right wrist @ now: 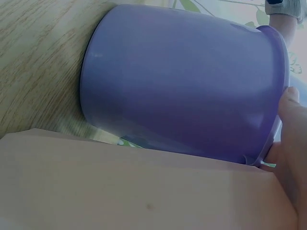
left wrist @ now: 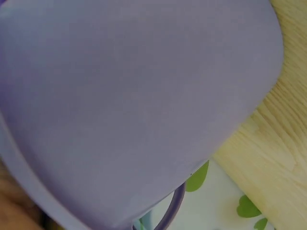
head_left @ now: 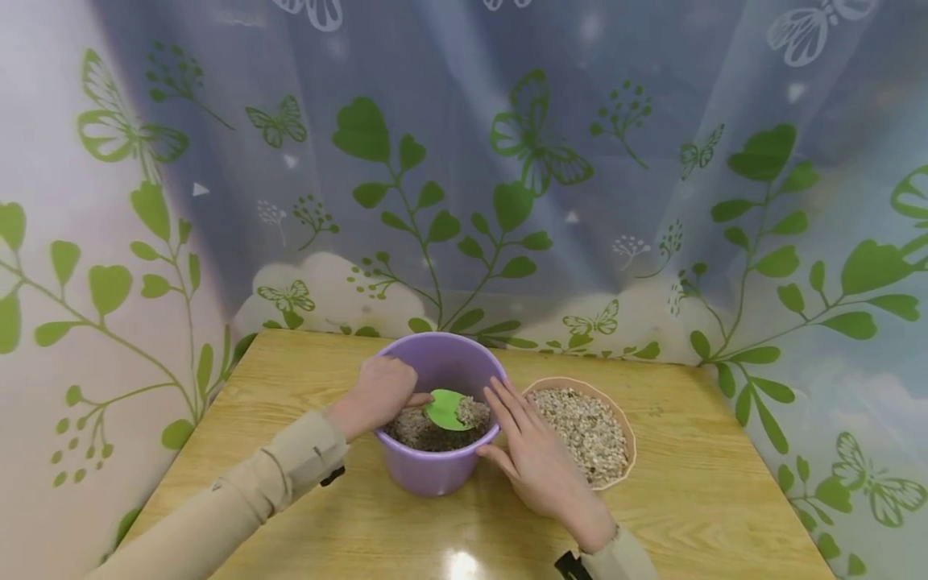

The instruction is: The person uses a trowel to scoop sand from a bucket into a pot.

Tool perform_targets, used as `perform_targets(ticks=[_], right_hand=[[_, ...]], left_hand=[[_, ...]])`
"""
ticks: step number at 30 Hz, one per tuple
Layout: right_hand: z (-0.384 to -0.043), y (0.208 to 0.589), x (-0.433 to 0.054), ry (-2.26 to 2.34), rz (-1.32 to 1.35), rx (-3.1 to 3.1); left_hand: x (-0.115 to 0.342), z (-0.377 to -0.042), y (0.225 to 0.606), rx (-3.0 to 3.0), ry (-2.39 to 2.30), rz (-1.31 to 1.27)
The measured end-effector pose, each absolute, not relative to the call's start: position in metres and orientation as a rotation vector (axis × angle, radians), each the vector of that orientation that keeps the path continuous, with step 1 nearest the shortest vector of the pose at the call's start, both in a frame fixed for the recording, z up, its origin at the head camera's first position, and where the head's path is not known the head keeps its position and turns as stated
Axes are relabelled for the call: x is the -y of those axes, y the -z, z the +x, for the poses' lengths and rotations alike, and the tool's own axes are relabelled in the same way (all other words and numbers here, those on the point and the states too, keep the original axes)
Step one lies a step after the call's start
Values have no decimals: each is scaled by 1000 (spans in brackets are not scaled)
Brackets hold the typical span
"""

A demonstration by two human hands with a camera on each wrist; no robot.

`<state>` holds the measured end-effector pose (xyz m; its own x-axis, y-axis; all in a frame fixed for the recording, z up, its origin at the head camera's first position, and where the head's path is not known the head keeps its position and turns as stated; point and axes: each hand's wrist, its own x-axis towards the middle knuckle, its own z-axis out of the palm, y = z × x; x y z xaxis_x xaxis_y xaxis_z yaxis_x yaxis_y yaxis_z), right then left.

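Observation:
A purple bucket (head_left: 431,475) with dark, soil-like material (head_left: 416,431) inside stands on the table. Over its opening my left hand (head_left: 379,391) grips a small green shovel (head_left: 444,409), whose blade carries pale grains. My right hand (head_left: 535,463) rests on the bucket's right rim with its fingers nearly straight. Its thumb (right wrist: 290,98) touches the rim in the right wrist view. Bucket wall (left wrist: 144,96) fills most of the left wrist view, leaving the shovel out of sight there.
Right of the bucket, partly behind my right hand, sits a peach-coloured bowl (head_left: 629,451) filled with pale mixed grains (head_left: 580,427). The wooden table (head_left: 290,354) ends at the back against a curtain (head_left: 464,201) printed with leaves and butterflies.

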<state>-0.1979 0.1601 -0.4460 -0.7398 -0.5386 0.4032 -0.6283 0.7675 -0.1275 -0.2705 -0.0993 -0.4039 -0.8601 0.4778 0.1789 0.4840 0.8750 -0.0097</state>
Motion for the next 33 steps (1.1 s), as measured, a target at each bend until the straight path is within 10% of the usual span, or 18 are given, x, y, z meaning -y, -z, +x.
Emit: perform_targets(ticks=[33], right_hand=[[-196,445,-158,-297,857,2630]], left_hand=[[145,-236,379,2816,184,-472]])
